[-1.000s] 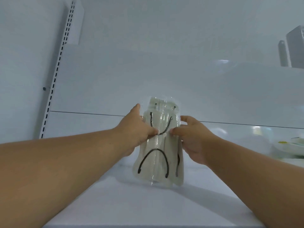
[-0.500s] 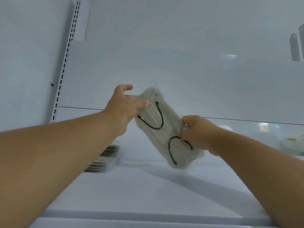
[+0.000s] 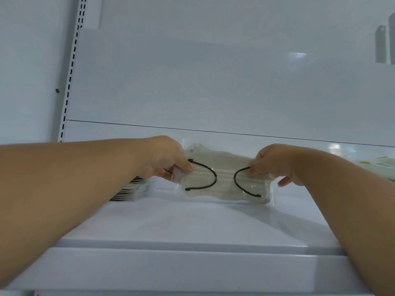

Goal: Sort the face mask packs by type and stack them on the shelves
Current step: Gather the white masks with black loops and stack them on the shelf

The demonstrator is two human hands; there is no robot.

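**Slippery pack held level over the shelf**

The left hand (image 3: 171,165) pinches one end of the clear-wrapped face mask pack (image 3: 224,180) and the right hand (image 3: 275,163) pinches the other, holding it lengthwise just above the white shelf (image 3: 192,227). A stack of packs (image 3: 130,189) sits at 9 o'clock, partly hidden behind the left forearm. The glossy film could slide from either pinch. Set down here, the pack may start a stray pile or, nudged sideways, topple that stack.

Both hands — left hand (image 3: 168,161), right hand (image 3: 275,162) — pinch mask pack (image 3: 224,182) over shelf (image 3: 192,227).
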